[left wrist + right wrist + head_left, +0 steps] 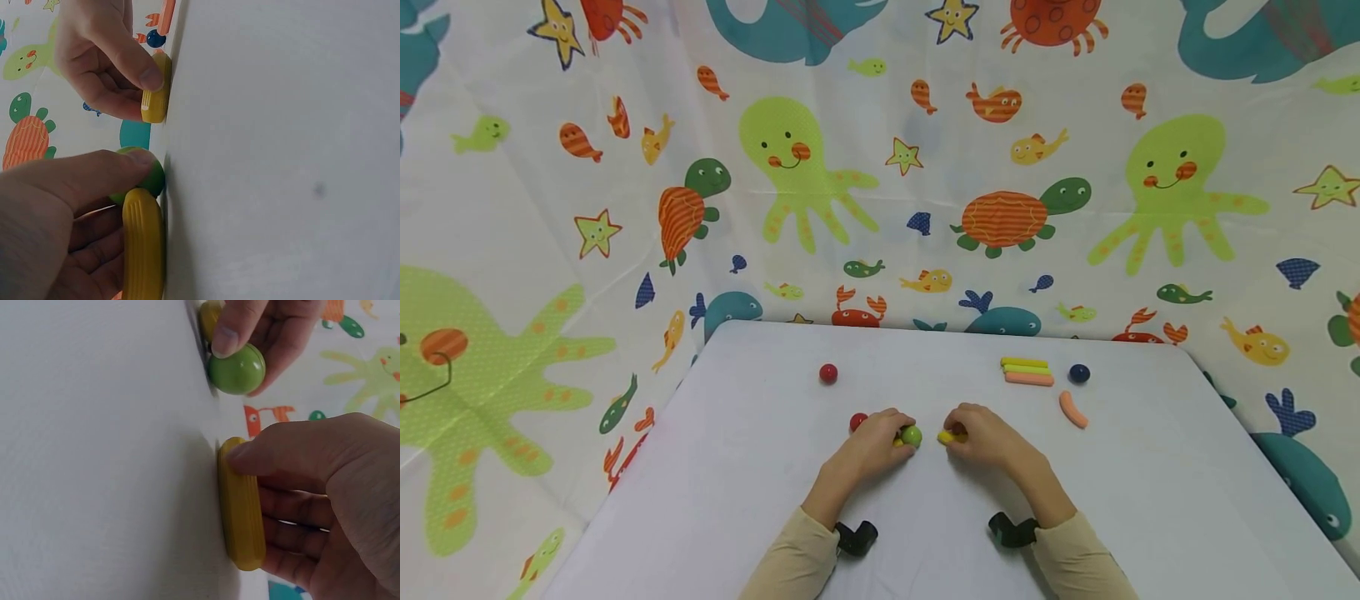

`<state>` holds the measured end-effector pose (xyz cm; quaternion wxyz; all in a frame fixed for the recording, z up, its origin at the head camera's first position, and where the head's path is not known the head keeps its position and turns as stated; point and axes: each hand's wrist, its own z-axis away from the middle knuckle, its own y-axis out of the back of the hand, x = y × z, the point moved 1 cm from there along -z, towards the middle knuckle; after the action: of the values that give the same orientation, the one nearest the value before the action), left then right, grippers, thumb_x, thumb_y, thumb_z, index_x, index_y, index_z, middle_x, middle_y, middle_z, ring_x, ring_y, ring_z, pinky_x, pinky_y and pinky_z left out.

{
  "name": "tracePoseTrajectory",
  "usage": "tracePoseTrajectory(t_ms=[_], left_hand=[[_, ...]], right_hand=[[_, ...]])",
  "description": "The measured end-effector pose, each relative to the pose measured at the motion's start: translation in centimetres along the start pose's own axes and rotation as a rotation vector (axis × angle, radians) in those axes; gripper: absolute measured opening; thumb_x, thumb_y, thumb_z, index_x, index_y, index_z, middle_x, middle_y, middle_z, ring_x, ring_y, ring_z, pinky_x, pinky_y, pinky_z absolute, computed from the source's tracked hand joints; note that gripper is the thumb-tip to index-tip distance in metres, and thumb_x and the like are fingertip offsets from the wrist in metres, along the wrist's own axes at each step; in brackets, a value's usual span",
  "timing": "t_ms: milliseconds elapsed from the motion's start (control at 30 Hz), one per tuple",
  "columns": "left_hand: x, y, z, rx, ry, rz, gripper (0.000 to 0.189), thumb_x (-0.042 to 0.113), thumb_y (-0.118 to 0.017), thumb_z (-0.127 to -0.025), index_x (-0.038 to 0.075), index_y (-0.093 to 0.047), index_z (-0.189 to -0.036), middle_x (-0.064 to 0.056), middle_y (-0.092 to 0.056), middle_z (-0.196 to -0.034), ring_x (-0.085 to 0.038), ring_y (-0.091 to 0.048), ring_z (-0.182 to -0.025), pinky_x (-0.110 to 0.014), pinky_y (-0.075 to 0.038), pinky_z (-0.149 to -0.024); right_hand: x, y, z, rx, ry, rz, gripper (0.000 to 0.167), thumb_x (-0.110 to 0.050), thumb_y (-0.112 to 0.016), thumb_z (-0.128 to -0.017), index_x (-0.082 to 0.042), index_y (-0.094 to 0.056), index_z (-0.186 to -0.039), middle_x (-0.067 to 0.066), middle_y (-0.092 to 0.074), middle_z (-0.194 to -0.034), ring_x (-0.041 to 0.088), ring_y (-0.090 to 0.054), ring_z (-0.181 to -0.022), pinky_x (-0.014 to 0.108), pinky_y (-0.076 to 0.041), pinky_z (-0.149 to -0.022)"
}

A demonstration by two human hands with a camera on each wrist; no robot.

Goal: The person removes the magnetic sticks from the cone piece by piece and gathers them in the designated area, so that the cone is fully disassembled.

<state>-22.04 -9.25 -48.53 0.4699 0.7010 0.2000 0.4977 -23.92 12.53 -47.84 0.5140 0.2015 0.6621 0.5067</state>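
My left hand [874, 443] pinches a glossy green ball [239, 370] against the white table, the thumb on its side. A bent, ribbed yellow clay stick [144, 244] lies at that hand's fingers, one end right at the ball. Across a small gap, my right hand [988, 435] pinches a straighter ribbed yellow clay stick [241, 506] between thumb and fingers, low at the table surface. In the head view both yellow sticks are partly hidden by the fingers. A red ball [858, 422] peeks out behind the left hand.
Another red ball [828, 374] lies farther back on the left. At the back right are two yellow sticks [1025, 365] beside a salmon stick [1029, 379], a dark blue ball [1079, 373] and a bent orange stick [1073, 410]. A printed cloth [850, 208] hangs behind the table [760, 517].
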Motion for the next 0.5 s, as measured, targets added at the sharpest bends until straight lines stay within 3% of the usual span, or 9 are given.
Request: tracePoseTrajectory(t_ms=[233,500], left_hand=[[-0.04,-0.05,-0.05,-0.01,0.013,0.004,0.039,0.023,-0.074,-0.091,0.006,-0.068,-0.125,-0.004,-0.069,-0.108,-0.009,-0.059,-0.091,-0.028,-0.055,-0.086],[-0.01,-0.02,-0.12,-0.01,0.017,0.006,0.039,0.023,-0.074,-0.091,0.006,-0.067,-0.125,-0.004,-0.069,-0.109,-0.01,-0.059,-0.091,-0.028,-0.055,-0.086]], right_hand=[[0.17,0.18,-0.03,-0.025,-0.02,-0.019,0.019,-0.014,-0.076,-0.086,-0.01,-0.072,-0.104,-0.003,-0.065,-0.094,0.012,-0.054,-0.085,0.036,-0.054,-0.089],[0.58,0.31,-0.42,0.073,-0.098,-0.044,0.02,-0.012,-0.076,-0.086,-0.007,-0.074,-0.104,0.001,-0.067,-0.094,0.014,-0.058,-0.086,0.038,-0.055,-0.089]])
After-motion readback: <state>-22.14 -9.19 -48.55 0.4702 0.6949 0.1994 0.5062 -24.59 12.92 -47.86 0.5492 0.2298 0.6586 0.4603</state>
